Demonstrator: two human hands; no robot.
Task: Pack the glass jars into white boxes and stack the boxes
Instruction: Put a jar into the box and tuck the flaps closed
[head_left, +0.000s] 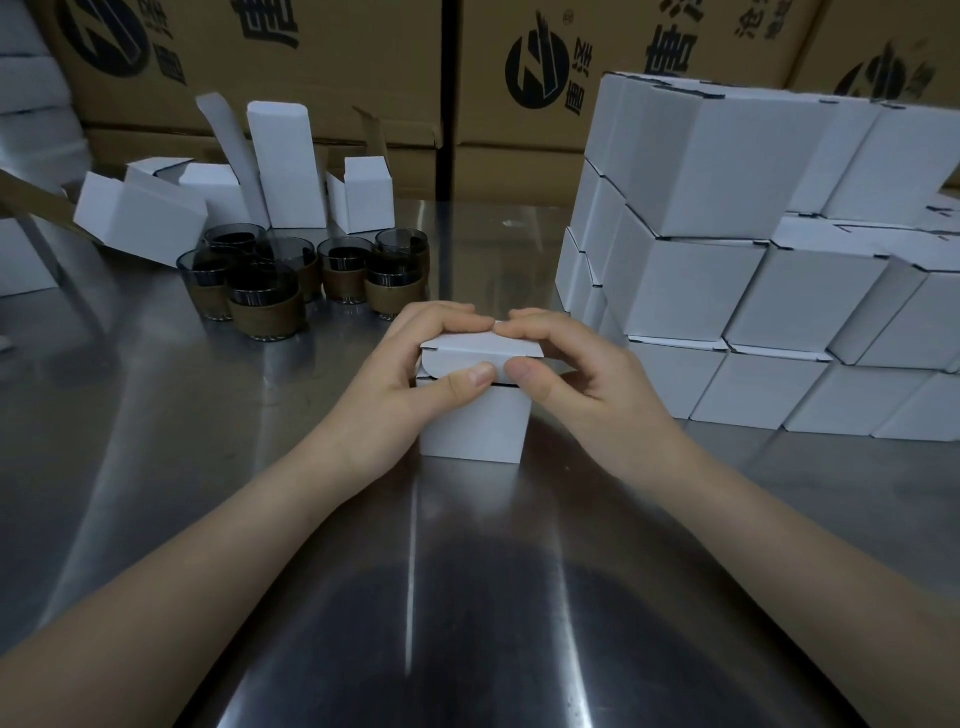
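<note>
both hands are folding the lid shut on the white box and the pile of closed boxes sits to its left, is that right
Not quite: the head view shows the pile of closed boxes to the right of the white box, not its left. The left hand and right hand are indeed folding its lid shut.

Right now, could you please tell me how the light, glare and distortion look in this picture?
Head view: dim light; bright glare streaks cross the steel table, with a dark reflection near the bottom edge; the wide lens tilts the stack of white boxes; the left hand, right hand and the white box they hold look sharp.
</note>
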